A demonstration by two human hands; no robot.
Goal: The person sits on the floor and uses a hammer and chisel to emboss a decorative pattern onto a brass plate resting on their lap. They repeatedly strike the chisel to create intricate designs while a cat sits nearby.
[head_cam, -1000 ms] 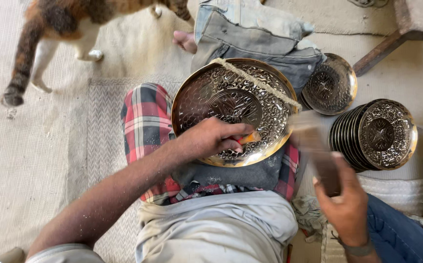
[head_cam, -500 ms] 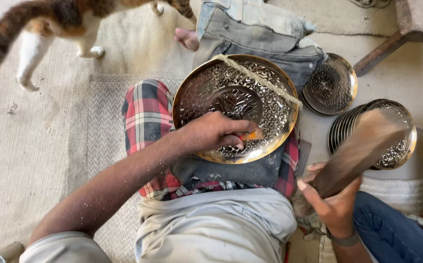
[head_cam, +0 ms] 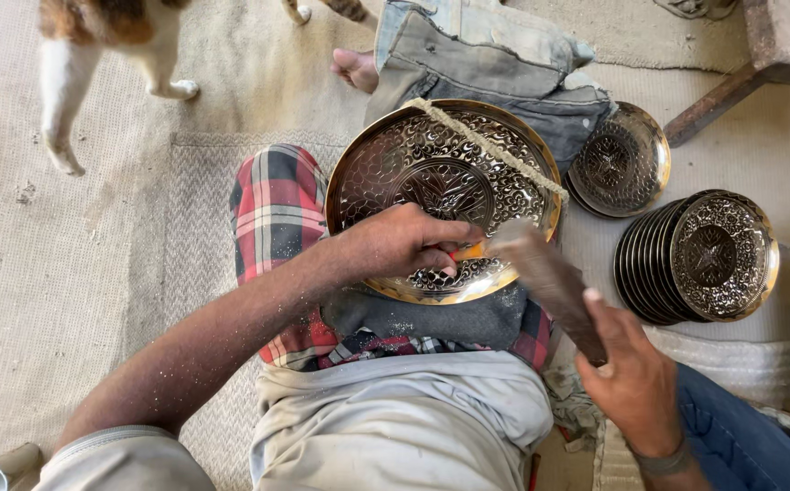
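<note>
Down has come the right hand (head_cam: 636,386) with its wooden mallet (head_cam: 548,277); half a second ago the wood pointed up at the stack of plates, and now its blurry end sits right by the rim of the big tray. Its fingers are wrapped tight round the brown wood, which is smooth and long, but the blur hides its true shape.

Nearest us is a pale grey shirt, then a lap in red, white and black checked cloth. On that lap rests the big round metal tray (head_cam: 431,173), shiny gold at the rim and covered in curly raised patterns. It has not moved. A rough twisted rope (head_cam: 490,150) lies across its top.

The left hand (head_cam: 404,245) is curled over the tray's lower part, fingers closed on a small tool with an orange bit showing. Most of that tool is hidden, so I cannot tell what it is.

Further right stands a stack of small patterned plates (head_cam: 704,259) on edge, and one more plate (head_cam: 618,164) leans by folded blue jeans (head_cam: 495,64). At the far top, a white and orange cat (head_cam: 95,36) has walked left to right; its head is cut off.
</note>
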